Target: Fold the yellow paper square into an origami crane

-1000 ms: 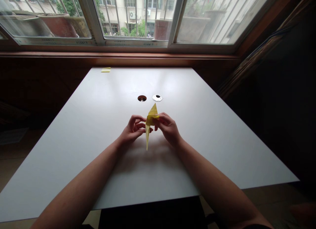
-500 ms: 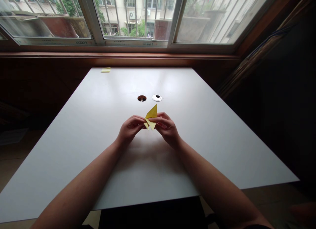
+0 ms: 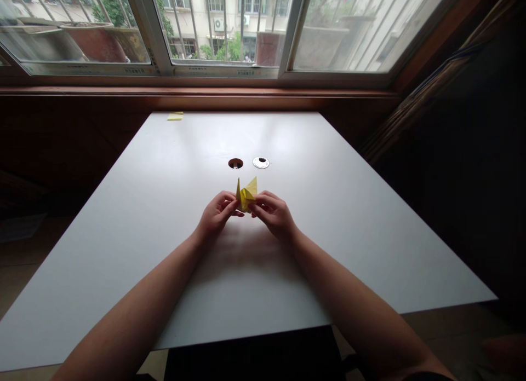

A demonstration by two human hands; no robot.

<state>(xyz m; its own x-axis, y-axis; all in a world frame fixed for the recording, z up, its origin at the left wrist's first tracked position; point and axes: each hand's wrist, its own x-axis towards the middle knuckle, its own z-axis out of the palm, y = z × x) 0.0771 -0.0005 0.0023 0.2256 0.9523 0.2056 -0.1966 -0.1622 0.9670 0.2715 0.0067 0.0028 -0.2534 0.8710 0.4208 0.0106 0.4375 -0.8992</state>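
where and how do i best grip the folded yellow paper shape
I'd pinch the folded yellow paper shape lightly near its base, from either side: its two upward points look thin and easily bent, and the left hand and right hand flank it.

A smooth white table carries a small piece of yellow paper by its far edge, toward 11 o'clock. Near 12 o'clock, a round hole has a white disc just beside it, on its 3 o'clock side.
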